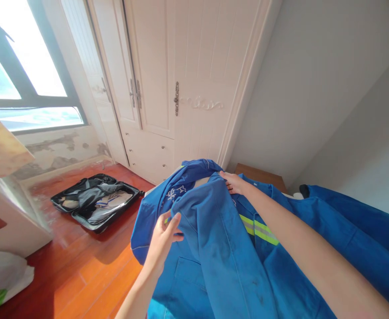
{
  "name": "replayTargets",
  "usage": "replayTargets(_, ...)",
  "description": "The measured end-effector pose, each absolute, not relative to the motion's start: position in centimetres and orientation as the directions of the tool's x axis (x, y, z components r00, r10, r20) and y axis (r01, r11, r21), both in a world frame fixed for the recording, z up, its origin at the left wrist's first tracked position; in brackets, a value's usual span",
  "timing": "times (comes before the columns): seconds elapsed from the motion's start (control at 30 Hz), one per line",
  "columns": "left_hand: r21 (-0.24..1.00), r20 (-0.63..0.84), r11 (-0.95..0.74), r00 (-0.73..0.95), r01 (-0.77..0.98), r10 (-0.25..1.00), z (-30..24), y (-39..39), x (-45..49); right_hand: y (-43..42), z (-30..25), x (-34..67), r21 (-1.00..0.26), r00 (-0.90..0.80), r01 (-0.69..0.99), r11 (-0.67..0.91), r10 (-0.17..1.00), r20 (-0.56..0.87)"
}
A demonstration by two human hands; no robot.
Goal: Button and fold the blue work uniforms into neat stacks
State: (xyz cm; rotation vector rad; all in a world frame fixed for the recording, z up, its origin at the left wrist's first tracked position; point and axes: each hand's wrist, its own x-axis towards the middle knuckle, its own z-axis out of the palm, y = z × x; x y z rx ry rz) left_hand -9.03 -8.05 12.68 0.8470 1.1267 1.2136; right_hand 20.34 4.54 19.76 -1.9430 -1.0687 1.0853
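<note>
A blue work jacket [227, 248] with a yellow-and-grey reflective stripe and white lettering is spread out in front of me. One long part of it, which looks like a sleeve, runs across its middle and has dark smudges. My left hand [163, 235] pinches the left corner of this long part between thumb and fingers. Farther off, my right hand [234, 183] grips its far edge, with the fingertips partly hidden by cloth. I cannot tell exactly where the jacket's folds begin and end.
More blue clothing [347, 230] lies on the right. An open black suitcase [96, 226] with clothes inside stands on the reddish wooden floor [77, 266]. A white wardrobe [201, 57] lines the far wall, beside a window [24, 53]. A plastic bag [4, 279] sits at lower left.
</note>
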Motion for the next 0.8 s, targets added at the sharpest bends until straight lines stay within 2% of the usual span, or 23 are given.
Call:
replayTargets(0.13,0.932,-0.263,0.276,0.086,-0.236,0.961,12.7,-10.7,-8.2,1.3,21.3,21.0,-0.741,0.088,0.413,-0.529,0.833,-0.546)
replayTargets(0.2,0.934,-0.253,0.283,0.155,-0.218,0.955,12.6,-11.7,-7.5,0.0,21.1,21.2,-0.72,0.017,0.456,-0.523,0.814,-0.581)
replayTargets(0.27,0.935,-0.224,0.27,0.205,-0.232,0.953,12.5,-12.4,-7.0,-1.0,20.5,21.5,-0.769,0.023,0.408,-0.492,0.848,-0.53)
replayTargets(0.37,0.935,-0.199,0.244,0.188,-0.257,0.962,12.2,-12.9,-6.6,-1.7,19.3,22.1,-0.85,0.082,0.297,-0.434,0.899,-0.43)
replayTargets(0.63,0.948,-0.168,0.181,0.072,-0.261,0.983,11.4,-13.7,-6.0,-3.1,19.2,22.4,-0.9,0.097,0.223,-0.375,0.927,-0.362)
replayTargets(0.7,0.922,-0.213,0.245,0.134,-0.301,0.968,10.9,-14.4,-5.8,-4.1,19.8,22.4,-0.885,0.138,0.276,-0.376,0.926,-0.35)
replayTargets(0.8,0.832,-0.297,0.399,0.299,-0.385,0.907,9.7,-15.8,-5.3,-6.1,20.3,22.3,-0.738,0.228,0.55,-0.391,0.92,-0.318)
